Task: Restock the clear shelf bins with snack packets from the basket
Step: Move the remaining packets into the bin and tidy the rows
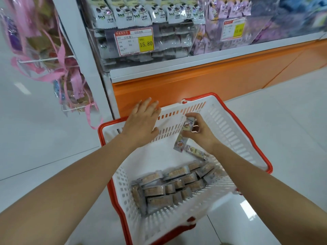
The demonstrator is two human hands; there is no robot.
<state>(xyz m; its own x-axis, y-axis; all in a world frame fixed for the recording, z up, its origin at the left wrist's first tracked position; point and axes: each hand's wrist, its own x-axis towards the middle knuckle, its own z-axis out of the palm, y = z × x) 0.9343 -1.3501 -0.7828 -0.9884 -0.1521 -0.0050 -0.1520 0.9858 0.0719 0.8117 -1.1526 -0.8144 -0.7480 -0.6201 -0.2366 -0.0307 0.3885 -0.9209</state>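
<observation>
Left hand (142,120) flat, fingers straight, over basket (230,124) rim at 11 o'clock | right hand (200,131) grasps packets (184,137) above basket | more packets at 6 o'clock.

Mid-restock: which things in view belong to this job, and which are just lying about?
Job: white basket; loose snack packets in it; held packets in the right hand; open left hand over the basket's far edge; clear shelf bins.
Not the job: pink-ribboned bags on the wire rack; price labels; orange shelf base.
</observation>
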